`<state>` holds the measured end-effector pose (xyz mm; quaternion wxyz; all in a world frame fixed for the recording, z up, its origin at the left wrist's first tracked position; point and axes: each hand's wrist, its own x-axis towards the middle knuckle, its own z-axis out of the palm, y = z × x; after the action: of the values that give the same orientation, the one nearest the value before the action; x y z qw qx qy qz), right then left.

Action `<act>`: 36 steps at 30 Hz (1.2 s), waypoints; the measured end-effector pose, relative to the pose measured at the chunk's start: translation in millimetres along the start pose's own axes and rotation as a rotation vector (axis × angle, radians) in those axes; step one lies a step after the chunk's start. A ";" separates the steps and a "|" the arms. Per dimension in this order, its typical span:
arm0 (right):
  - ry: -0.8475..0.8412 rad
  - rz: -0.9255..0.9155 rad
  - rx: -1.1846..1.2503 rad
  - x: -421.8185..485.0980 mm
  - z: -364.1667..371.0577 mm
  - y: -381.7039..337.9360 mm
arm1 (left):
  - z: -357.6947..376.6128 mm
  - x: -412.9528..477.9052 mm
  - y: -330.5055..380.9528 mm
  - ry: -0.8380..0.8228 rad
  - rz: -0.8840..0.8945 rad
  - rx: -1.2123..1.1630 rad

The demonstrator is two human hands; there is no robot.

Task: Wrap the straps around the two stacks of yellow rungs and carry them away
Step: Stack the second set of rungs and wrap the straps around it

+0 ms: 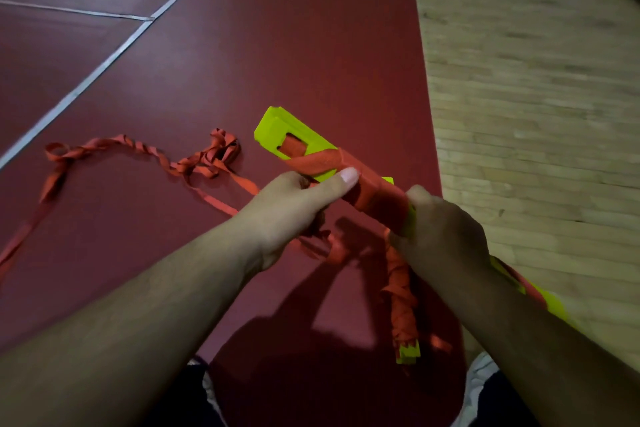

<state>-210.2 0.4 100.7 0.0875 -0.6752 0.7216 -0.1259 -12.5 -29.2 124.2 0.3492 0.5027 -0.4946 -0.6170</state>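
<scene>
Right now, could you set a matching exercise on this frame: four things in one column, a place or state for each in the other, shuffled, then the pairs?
Things:
1 left hand
2 right hand
3 loose strap
4 wooden floor

Places or states:
A beyond the right edge of the red mat
B trails over the red mat, left of the rung stack
C thumb lies on the strap wound round the rung stack
D grips the rung stack nearer the person

Pairs: 1-C, 2-D, 3-B, 4-A
</scene>
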 end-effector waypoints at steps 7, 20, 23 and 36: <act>-0.104 -0.167 -0.063 3.5 1.2 2.5 | -4.1 5.4 -3.7 0.162 -0.163 -0.162; -0.924 -0.048 0.905 8.0 -5.0 22.1 | -9.0 -6.0 1.0 -0.006 0.144 0.053; -0.887 -0.020 0.896 3.8 -3.9 16.0 | -15.3 -5.1 4.1 -0.082 0.212 0.098; -0.208 -0.109 0.277 4.8 -3.0 10.3 | -26.0 5.4 -5.5 -0.072 0.297 0.355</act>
<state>-221.3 -3.6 100.7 0.2468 -0.7041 0.6468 -0.1580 11.6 -39.4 117.4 0.3246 0.4556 -0.6761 -0.4795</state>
